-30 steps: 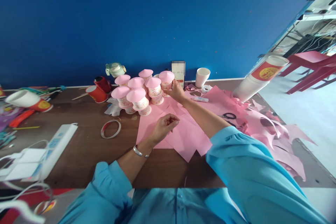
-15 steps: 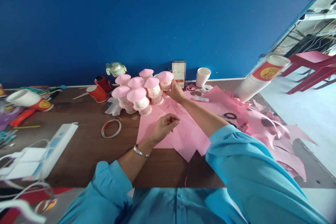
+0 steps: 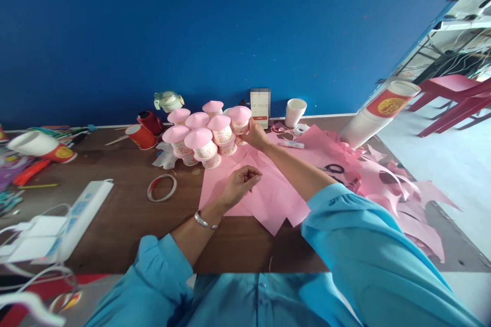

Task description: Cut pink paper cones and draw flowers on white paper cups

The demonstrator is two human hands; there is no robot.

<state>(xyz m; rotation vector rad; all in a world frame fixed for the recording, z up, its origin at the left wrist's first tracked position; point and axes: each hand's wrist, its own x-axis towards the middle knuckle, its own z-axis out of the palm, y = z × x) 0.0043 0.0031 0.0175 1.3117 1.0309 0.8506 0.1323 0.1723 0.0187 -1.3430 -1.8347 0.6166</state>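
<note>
Now the right hand (image 3: pixel 256 134) grasps a cone-topped cup (image 3: pixel 240 118) at the far edge of the paper (image 3: pixel 276 209), while over it curls the left hand (image 3: pixel 241 186), its grip impossible to tell.

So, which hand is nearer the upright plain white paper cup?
Right. The right hand is left of the white cup; the left hand is farther, over the pink paper sheets.

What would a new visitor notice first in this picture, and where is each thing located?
Probably the pink cone-topped cups, grouped near the middle of the table before the plain blue wall, with the right hand touching the rightmost one. Then the pink paper sheets spread nearer the person, with the left hand over them. At the right, a tall cup stack rises beside pink scraps.
</note>
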